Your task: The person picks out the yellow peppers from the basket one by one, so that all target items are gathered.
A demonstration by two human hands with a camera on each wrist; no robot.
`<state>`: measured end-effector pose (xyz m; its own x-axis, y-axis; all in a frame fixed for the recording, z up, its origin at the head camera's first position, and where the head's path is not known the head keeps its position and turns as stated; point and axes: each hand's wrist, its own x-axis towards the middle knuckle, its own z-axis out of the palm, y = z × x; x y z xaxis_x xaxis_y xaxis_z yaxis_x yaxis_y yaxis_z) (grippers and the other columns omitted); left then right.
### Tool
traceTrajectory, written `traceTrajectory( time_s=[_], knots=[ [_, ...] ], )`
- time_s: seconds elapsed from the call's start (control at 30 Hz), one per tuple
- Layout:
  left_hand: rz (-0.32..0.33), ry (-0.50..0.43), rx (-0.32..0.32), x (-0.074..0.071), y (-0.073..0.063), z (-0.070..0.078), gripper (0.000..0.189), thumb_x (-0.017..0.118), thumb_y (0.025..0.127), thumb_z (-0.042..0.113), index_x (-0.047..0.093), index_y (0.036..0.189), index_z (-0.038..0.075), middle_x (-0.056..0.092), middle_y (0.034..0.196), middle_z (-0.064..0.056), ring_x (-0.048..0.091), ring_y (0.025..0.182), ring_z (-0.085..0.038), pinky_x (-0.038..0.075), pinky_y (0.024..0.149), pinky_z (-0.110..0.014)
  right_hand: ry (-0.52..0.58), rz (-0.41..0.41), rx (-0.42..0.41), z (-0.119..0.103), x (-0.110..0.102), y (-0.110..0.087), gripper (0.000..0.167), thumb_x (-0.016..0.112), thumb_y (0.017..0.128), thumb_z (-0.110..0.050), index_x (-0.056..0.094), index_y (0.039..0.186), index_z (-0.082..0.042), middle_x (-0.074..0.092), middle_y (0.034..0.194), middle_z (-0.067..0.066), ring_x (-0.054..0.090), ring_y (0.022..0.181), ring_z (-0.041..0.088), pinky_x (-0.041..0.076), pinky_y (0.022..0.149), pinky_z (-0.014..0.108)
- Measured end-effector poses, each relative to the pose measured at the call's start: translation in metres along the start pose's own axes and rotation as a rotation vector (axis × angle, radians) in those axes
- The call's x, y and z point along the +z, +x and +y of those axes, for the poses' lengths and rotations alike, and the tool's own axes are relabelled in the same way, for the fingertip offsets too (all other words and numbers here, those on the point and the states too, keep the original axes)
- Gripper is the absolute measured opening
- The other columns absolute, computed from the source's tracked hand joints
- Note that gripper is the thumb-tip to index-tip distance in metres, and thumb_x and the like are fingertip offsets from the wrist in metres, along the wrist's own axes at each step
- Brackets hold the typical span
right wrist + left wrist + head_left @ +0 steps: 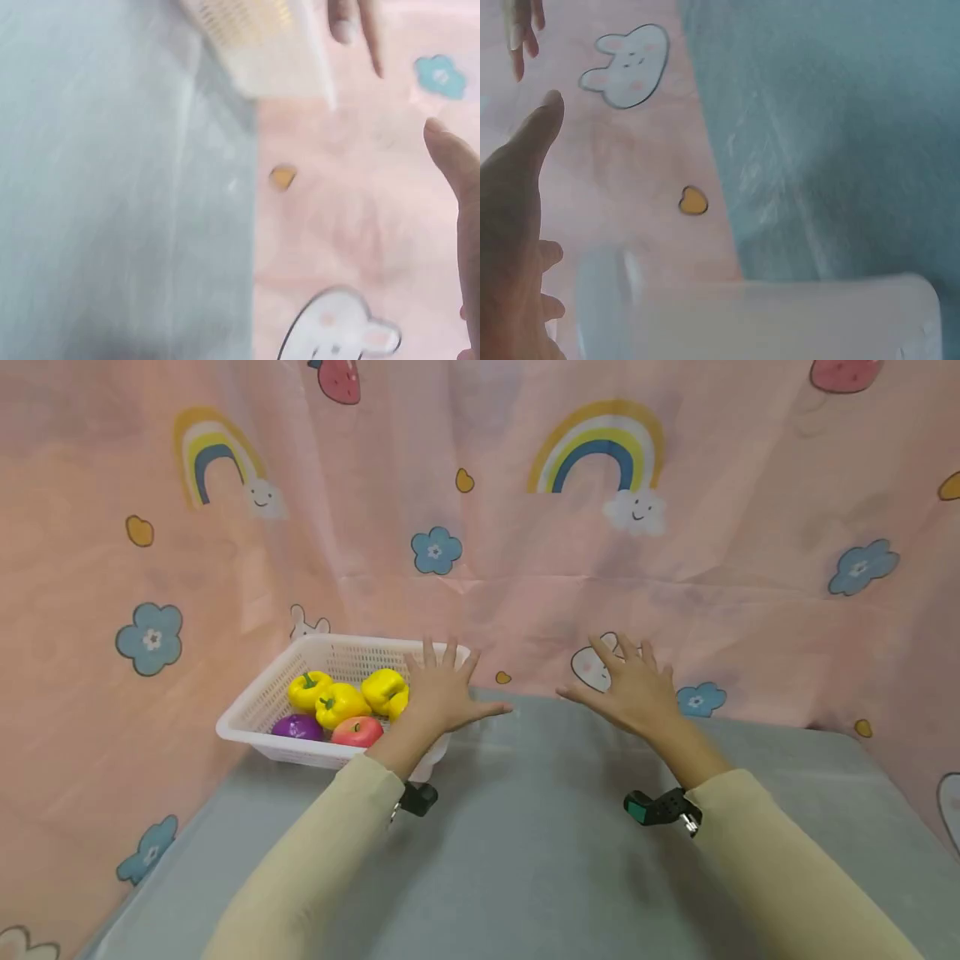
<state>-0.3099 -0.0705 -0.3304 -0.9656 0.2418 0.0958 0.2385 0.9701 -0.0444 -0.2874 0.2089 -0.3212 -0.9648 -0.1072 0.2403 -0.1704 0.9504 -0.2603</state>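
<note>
In the head view, my left hand [441,692] is raised with fingers spread, overlapping the right side of a white plastic basket [258,693]. It holds nothing. Inside the basket lie several yellow bell peppers [341,705], a shiny purple round item [297,727] and a red apple [358,732]. Part of the contents hides behind my left hand and forearm. My right hand [633,693] is held up over the table's far side, fingers apart and nothing in it. Close by in the left wrist view is the basket's side [795,319]; the right wrist view shows its corner [277,71].
A grey cloth covers the table [525,843]. Behind it hangs a pink curtain [495,527] printed with rainbows, flowers and rabbits, meeting the table's far edge. Each wrist wears a dark strap device, one on the left [417,799] and one on the right [660,808].
</note>
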Motion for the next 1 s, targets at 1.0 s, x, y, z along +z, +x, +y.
traceTrajectory(
  time_s=[1.0],
  knots=[
    [0.511, -0.471, -0.253, 0.018, -0.106, -0.169, 0.084, 0.061, 0.093, 0.053, 0.023, 0.162, 0.023, 0.007, 0.172, -0.012, 0.016, 0.156, -0.044, 0.031, 0.109, -0.076, 0.829, 0.341, -0.089, -0.141, 0.066, -0.003, 0.08, 0.072, 0.088, -0.043, 0.037, 0.157, -0.023, 0.037, 0.164, 0.002, 0.039, 0.148, 0.029, 0.034, 0.118, 0.063]
  ],
)
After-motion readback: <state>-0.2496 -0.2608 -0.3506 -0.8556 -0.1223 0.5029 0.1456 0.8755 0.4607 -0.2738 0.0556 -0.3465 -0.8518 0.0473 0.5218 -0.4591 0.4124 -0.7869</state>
